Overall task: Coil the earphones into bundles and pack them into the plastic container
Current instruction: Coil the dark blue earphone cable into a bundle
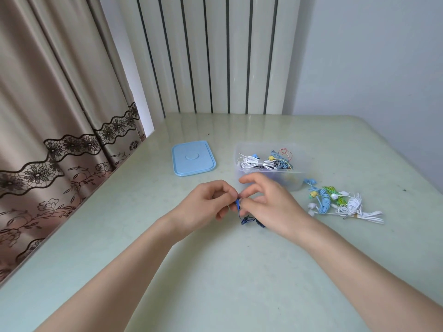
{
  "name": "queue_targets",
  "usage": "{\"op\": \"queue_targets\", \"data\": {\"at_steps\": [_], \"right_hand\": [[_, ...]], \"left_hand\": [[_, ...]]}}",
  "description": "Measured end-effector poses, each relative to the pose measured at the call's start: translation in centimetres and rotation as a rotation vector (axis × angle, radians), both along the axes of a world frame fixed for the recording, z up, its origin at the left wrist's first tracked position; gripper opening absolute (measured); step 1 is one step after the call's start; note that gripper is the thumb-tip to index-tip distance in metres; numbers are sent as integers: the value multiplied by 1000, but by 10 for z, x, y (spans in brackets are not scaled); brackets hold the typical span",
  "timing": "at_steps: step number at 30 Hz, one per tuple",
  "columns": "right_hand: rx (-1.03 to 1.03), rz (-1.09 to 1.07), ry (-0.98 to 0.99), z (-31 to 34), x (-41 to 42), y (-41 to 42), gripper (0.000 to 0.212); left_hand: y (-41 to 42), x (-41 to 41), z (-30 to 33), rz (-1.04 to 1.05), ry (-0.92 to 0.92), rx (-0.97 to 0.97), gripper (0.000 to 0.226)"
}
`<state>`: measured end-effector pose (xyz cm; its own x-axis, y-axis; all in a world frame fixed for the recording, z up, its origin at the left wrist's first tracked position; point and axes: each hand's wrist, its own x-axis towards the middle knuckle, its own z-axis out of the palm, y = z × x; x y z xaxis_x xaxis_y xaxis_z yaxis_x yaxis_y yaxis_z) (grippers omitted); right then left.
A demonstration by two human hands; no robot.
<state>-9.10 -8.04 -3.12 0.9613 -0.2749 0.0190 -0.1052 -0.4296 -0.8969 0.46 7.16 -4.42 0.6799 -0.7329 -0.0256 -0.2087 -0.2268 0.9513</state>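
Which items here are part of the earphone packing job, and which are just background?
In the job:
- dark blue earphones, pinched by left hand and right hand
- plastic container, bundles already inside
- earphone pile right of it
- blue lid, off, to the left

Just there:
- table
- curtain
- radiator

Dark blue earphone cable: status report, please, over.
Left hand and right hand both pinch the dark blue earphone cable. Clear plastic container open, partly filled. Loose earphone bundles wait beside it. Nothing in the way.
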Motion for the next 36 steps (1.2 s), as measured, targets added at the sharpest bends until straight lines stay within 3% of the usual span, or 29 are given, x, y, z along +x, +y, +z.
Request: {"op": "queue_targets", "data": {"at_steps": [5, 12, 16, 22, 36], "right_hand": [[34, -21, -13, -9, 8, -5, 27], [31, 5, -65, -24, 20, -6, 27], [61, 38, -130, -33, 19, -7, 26], [100, 63, -173, -35, 19, -8, 24], [243, -17, -251, -37, 16, -7, 6]], "left_hand": [[0, 1, -3, 45, -42, 11, 13], [13, 24, -5, 259, -267, 46, 26], [24, 39, -17, 359, -430, 81, 22], [26, 45, -30, 240, -708, 182, 8], [13, 40, -37, 199, -800, 249, 9]]}}
